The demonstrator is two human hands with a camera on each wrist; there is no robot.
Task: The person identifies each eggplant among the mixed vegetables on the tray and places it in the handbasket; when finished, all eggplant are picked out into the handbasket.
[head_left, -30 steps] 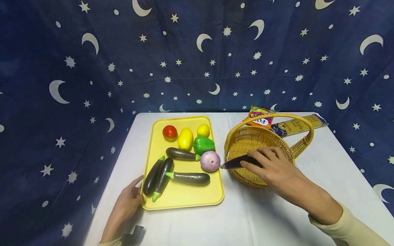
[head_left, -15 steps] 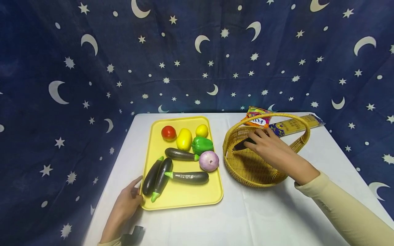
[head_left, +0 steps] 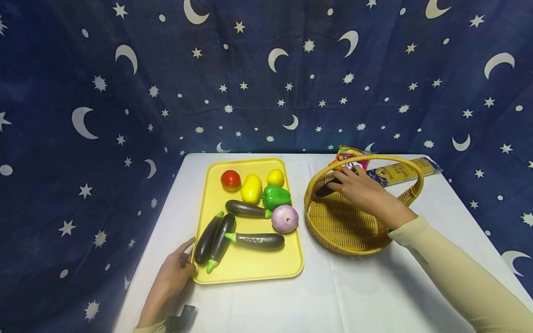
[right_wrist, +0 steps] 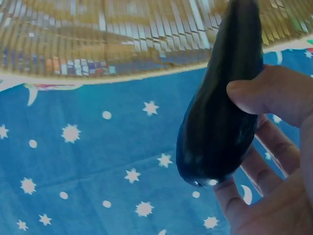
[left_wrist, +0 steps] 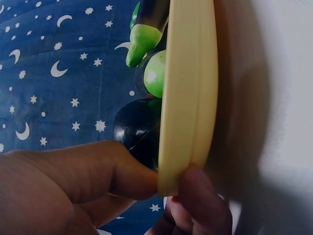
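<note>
My right hand (head_left: 354,185) holds a dark eggplant (right_wrist: 220,107) inside the wicker basket (head_left: 341,247), near its far left wall. In the right wrist view the thumb lies along the eggplant and the fingers are behind it. At the tray's near left corner, my left hand (head_left: 172,273) pinches the rim of the yellow tray (left_wrist: 188,98) between thumb and fingers. On that tray lie several eggplants (head_left: 258,241), a purple onion (head_left: 285,218), a green bell pepper (head_left: 276,198), a yellow mango (head_left: 251,188), a lemon (head_left: 275,177) and a tomato (head_left: 231,180).
The basket's tall handle (head_left: 374,157) arches over my right hand. Behind the basket lie a colourful snack bag (head_left: 351,151) and a long yellow packet (head_left: 399,172). A dark blue curtain (head_left: 266,83) with moons and stars hangs behind the white table (head_left: 266,305).
My right hand has carried the eggplant from above the basket's left rim, away from me and down into the basket's far left part. The left hand stays at the tray's corner.
</note>
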